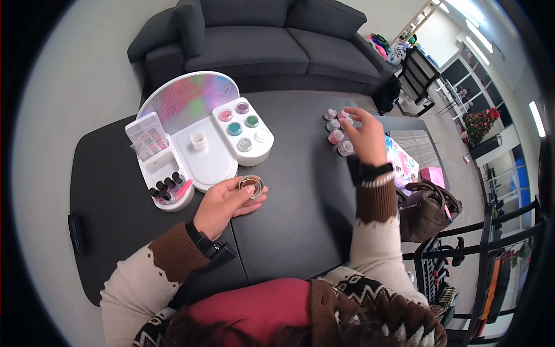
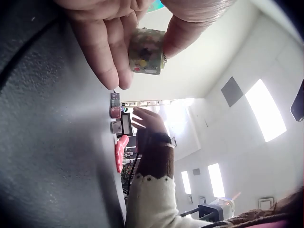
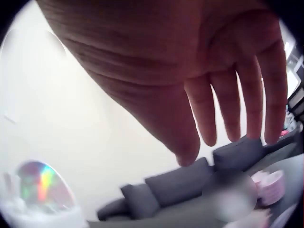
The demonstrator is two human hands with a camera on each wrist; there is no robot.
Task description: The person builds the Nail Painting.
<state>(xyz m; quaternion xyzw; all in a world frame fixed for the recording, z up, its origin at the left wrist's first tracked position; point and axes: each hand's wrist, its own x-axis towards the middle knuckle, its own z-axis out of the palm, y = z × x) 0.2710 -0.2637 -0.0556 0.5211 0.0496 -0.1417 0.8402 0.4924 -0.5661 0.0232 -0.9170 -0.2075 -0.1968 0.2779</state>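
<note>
Near the table's middle, my left hand (image 1: 218, 207) pinches a small clear round jar (image 2: 146, 53) between thumb and fingers. Coloured bits show through the jar's wall in the left wrist view. My right hand (image 1: 368, 137) hovers with spread fingers over a cluster of small jars with pink and silvery contents, such as a pink jar (image 1: 335, 137). Its palm holds nothing in the right wrist view. Ahead of my left hand stands a white vanity stand (image 1: 222, 165) with a shiny rainbow back panel (image 1: 191, 101). A white cup (image 1: 198, 140) sits on it, beside jars in round holders, including a teal jar (image 1: 234, 128).
Nail polish bottles (image 1: 169, 184) and a palette card (image 1: 149, 137) fill the stand's left side. Right of my right arm lie a printed box (image 1: 404, 165), a pink box (image 1: 432, 176) and a dark handbag (image 1: 425, 214). Beyond the black table (image 1: 295, 191) is a grey sofa (image 1: 248, 49).
</note>
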